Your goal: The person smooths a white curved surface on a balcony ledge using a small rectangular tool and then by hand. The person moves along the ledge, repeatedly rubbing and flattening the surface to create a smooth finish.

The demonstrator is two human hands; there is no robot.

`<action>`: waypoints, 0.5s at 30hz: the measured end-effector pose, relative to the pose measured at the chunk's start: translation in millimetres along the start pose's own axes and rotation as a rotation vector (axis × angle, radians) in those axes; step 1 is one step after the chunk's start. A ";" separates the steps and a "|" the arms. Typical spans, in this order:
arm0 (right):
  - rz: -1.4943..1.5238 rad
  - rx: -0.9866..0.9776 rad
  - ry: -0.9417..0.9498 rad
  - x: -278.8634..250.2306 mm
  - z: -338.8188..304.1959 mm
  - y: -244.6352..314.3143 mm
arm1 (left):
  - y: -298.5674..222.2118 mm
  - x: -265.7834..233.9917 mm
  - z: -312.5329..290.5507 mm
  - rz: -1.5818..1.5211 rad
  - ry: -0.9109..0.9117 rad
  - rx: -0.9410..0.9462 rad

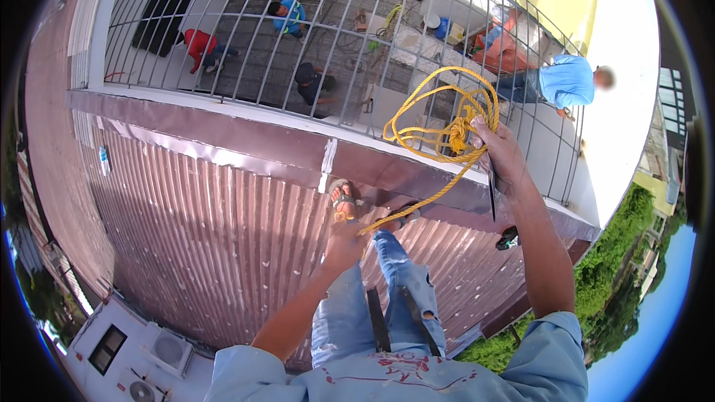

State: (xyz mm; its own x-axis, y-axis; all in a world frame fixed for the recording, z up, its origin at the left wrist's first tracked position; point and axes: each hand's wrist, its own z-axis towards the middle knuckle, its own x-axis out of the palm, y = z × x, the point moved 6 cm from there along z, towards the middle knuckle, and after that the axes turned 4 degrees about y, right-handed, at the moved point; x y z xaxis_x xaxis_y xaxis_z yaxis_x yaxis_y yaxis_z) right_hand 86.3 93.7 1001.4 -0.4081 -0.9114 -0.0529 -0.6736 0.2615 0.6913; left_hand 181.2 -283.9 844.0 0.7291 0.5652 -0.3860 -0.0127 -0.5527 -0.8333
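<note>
A yellow rope runs slack between my two hands. Raised at the right, my right hand is closed on a loose coil of it; several loops hang left from the fingers, with a knotted bundle beside them. A thin dark pointed thing sticks down below that hand; its upper part is hidden, so its kind is unclear. Lower and nearer my body, my left hand is closed around the rope's other stretch. My sandalled foot stands just beyond the left hand, near the roof's edge.
Brown corrugated roofing lies under me, bordered by a metal flashing. Past it, a grey bar grille spans an opening over a lower floor where several people work. Another person in blue is at the right. A bottle lies left.
</note>
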 end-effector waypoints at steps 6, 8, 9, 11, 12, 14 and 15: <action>-0.074 -0.190 -0.026 -25.3 18.7 96.2 | 232.8 -23.1 -145.5 0.181 0.144 -0.385; -0.130 -0.162 -0.083 -20.3 35.9 121.2 | 266.9 -28.0 -189.0 0.031 0.128 -0.585; -0.091 -0.247 0.009 -8.1 41.3 132.9 | 277.1 -28.2 -201.3 -0.045 0.143 -0.718; -0.101 -0.284 0.150 13.5 54.8 147.8 | 267.1 -42.0 -204.7 0.008 0.036 -0.788; -0.143 -0.280 0.274 28.4 62.2 151.9 | 255.2 -50.1 -199.9 0.046 0.010 -0.877; -0.239 -0.302 0.341 48.7 68.5 145.1 | 212.9 -77.1 -164.2 -0.278 -0.289 -0.816; -0.273 -0.363 0.338 62.5 69.0 132.9 | 187.9 -90.1 -143.7 -0.435 -0.411 -0.839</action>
State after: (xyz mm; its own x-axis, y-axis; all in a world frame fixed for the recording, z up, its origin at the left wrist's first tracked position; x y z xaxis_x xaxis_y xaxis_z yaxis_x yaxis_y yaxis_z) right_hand -71.2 93.4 1040.2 0.0114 -0.9973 -0.0728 -0.4473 -0.0702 0.8916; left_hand 211.4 -526.7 779.1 0.2641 0.8971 -0.3542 0.7930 -0.4111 -0.4497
